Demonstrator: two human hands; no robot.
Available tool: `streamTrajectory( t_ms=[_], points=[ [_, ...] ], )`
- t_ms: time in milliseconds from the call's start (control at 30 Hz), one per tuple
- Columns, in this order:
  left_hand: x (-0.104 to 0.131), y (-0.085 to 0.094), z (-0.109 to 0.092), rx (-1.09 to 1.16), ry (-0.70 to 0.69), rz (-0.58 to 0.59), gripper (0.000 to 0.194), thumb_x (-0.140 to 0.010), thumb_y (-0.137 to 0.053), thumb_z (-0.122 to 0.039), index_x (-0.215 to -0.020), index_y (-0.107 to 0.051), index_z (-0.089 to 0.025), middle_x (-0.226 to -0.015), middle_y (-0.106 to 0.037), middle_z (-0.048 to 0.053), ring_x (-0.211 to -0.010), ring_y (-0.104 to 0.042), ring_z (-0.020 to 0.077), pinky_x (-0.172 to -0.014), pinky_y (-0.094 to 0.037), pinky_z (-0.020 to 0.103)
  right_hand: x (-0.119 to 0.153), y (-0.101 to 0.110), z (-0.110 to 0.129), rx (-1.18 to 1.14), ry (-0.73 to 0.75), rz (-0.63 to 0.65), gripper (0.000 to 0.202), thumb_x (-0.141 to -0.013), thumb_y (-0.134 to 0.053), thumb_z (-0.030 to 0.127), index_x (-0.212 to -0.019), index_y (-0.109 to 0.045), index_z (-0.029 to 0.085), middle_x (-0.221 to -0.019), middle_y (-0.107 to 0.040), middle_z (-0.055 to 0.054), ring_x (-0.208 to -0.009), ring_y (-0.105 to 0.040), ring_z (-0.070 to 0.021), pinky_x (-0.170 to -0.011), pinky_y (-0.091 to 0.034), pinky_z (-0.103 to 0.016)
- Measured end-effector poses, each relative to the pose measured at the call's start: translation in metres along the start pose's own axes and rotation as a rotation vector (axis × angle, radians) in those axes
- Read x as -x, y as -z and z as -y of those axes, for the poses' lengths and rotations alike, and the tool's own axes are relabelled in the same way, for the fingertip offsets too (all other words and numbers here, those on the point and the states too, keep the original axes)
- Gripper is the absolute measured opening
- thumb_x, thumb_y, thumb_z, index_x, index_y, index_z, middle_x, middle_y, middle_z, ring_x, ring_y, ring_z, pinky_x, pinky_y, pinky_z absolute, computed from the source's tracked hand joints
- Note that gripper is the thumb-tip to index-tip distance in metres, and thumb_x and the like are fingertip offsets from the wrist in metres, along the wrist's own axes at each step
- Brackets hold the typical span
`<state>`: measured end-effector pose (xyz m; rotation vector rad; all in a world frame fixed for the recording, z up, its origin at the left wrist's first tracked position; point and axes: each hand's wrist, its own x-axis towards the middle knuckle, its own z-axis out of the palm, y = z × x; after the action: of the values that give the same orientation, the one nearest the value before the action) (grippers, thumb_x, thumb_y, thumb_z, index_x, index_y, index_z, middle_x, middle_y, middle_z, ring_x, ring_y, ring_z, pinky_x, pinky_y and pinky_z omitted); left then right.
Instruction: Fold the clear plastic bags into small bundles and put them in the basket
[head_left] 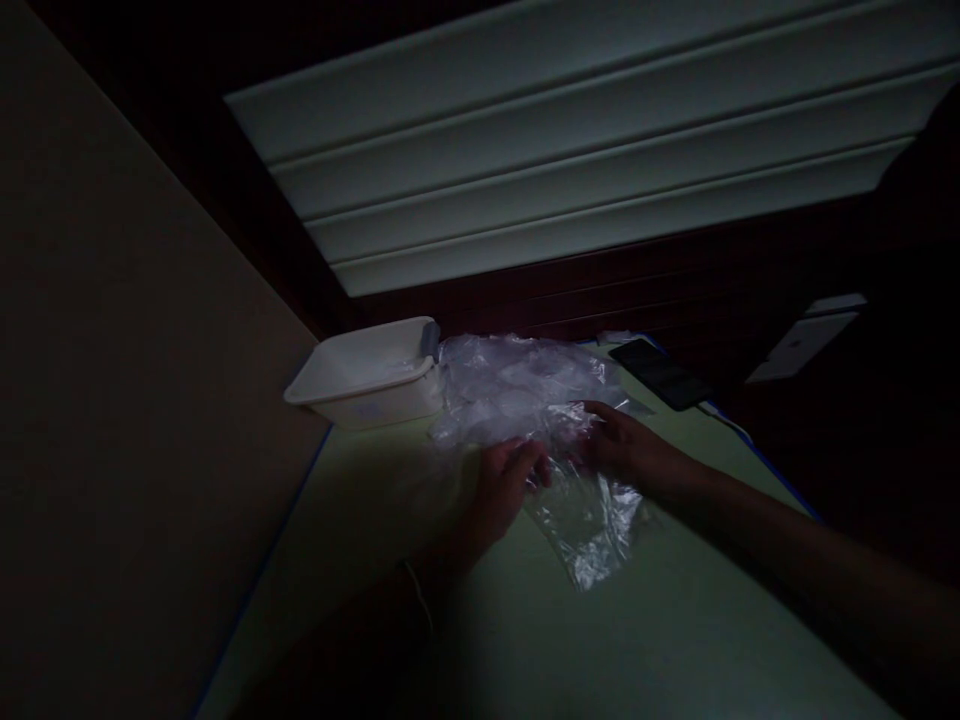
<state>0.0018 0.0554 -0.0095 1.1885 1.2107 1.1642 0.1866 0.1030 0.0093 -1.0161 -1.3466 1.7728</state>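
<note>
A clear plastic bag [589,525] hangs between my hands over the table, crinkled and shiny. My left hand [514,480] pinches its left edge with the fingers closed. At its upper right, my right hand [611,440] is closed on the same plastic, its fingertips partly hidden by it. Just beyond both hands lies a heap of clear plastic bags [517,375], loosely piled. The dim light hides where the held bag ends and the heap begins.
A white plastic basin [375,395] stands left of the heap, near the wall. On the right lies a dark phone [660,373] with a cable [727,420]. The pale green tabletop [525,640] has blue edges. Behind it is a slatted panel [562,150]; a white box [802,345] is farther right.
</note>
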Motion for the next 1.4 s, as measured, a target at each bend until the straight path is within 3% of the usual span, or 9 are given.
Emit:
streamTrajectory(
  t_ms=[133,267,333,433,667,767,933,1167,1400],
  points=[
    [-0.003,0.009,0.001,-0.041,0.109,0.146,0.035,-0.084,-0.051,-0.044,-0.07,-0.06,-0.013,-0.06,-0.058,0.001,-0.052,-0.052,0.0097,-0.049,-0.038,0.02,-0.003,0.014,-0.002,0.134,0.016,0.104,0.069,-0.074,-0.064,0.024,-0.136,-0.034,0.016,-0.067,-0.058,0.003,-0.058,-0.055,-0.0128,-0.054,-0.041,-0.024],
    [0.001,0.021,0.002,-0.146,0.25,0.286,0.04,-0.082,-0.052,-0.051,-0.073,-0.062,-0.013,-0.059,-0.059,0.001,-0.046,-0.053,0.0099,-0.043,-0.036,0.02,-0.004,0.026,0.001,0.223,0.044,0.239,0.073,-0.075,-0.064,0.022,-0.14,-0.03,0.021,-0.089,-0.063,-0.002,-0.064,-0.056,-0.0119,-0.057,-0.042,-0.024],
    [0.006,0.025,0.002,-0.216,0.327,0.301,0.042,-0.08,-0.053,-0.054,-0.074,-0.06,-0.013,-0.061,-0.06,0.002,-0.042,-0.053,0.0102,-0.038,-0.034,0.02,0.0,0.027,0.004,0.376,0.056,0.375,0.063,-0.079,-0.062,0.027,-0.136,-0.037,0.018,-0.085,-0.063,-0.002,-0.066,-0.056,-0.0134,-0.059,-0.043,-0.026],
    [0.014,0.033,-0.003,-0.409,0.344,0.287,0.045,-0.081,-0.049,-0.058,-0.072,-0.056,-0.015,-0.061,-0.061,0.003,-0.04,-0.053,0.0109,-0.037,-0.034,0.02,0.007,0.024,0.01,0.696,0.157,0.374,0.056,-0.084,-0.057,0.032,-0.135,-0.042,0.017,-0.075,-0.063,-0.002,-0.062,-0.056,-0.0157,-0.056,-0.042,-0.027],
    [0.034,0.054,-0.026,-1.292,-0.071,-0.124,0.047,-0.082,-0.049,-0.061,-0.099,-0.055,-0.018,-0.074,-0.064,0.009,-0.072,-0.065,0.026,-0.062,-0.047,0.034,0.02,0.013,0.021,1.066,0.448,0.204,0.04,-0.085,-0.056,0.036,-0.121,-0.057,0.02,-0.111,-0.062,-0.012,-0.098,-0.058,-0.0262,-0.084,-0.045,-0.037],
    [0.04,0.052,-0.026,-1.249,-0.249,-0.136,0.047,-0.081,-0.054,-0.056,-0.109,-0.05,-0.018,-0.09,-0.063,0.009,-0.083,-0.063,0.0242,-0.072,-0.049,0.035,0.026,0.007,0.023,1.132,0.493,0.339,0.04,-0.085,-0.057,0.038,-0.121,-0.056,0.02,-0.113,-0.059,-0.011,-0.103,-0.057,-0.0256,-0.09,-0.044,-0.037],
    [0.038,0.047,-0.007,-1.207,-0.529,0.094,0.051,-0.076,-0.067,-0.043,-0.116,-0.05,-0.016,-0.114,-0.057,0.013,-0.108,-0.052,0.0276,-0.09,-0.046,0.041,0.029,-0.004,0.011,1.226,0.51,0.389,0.05,-0.078,-0.065,0.044,-0.119,-0.055,0.017,-0.118,-0.054,-0.015,-0.103,-0.055,-0.0274,-0.087,-0.047,-0.039],
    [0.021,0.058,0.002,-1.048,-0.375,0.122,0.02,-0.089,-0.048,-0.023,-0.097,-0.065,-0.017,-0.093,-0.067,0.008,-0.086,-0.062,0.0187,-0.08,-0.047,0.031,0.025,-0.016,0.0,1.27,0.566,0.363,0.021,-0.09,-0.042,0.022,-0.09,-0.063,0.017,-0.092,-0.059,-0.01,-0.08,-0.058,-0.0193,-0.073,-0.047,-0.031],
    [0.015,0.06,-0.007,-0.729,-0.238,0.301,0.021,-0.082,-0.05,-0.02,-0.091,-0.069,-0.015,-0.072,-0.068,0.004,-0.063,-0.06,0.0136,-0.057,-0.043,0.022,0.016,-0.007,0.002,0.741,0.311,0.331,0.023,-0.088,-0.048,0.031,-0.079,-0.063,0.016,-0.07,-0.06,-0.002,-0.062,-0.053,-0.0143,-0.058,-0.04,-0.025]
  ],
)
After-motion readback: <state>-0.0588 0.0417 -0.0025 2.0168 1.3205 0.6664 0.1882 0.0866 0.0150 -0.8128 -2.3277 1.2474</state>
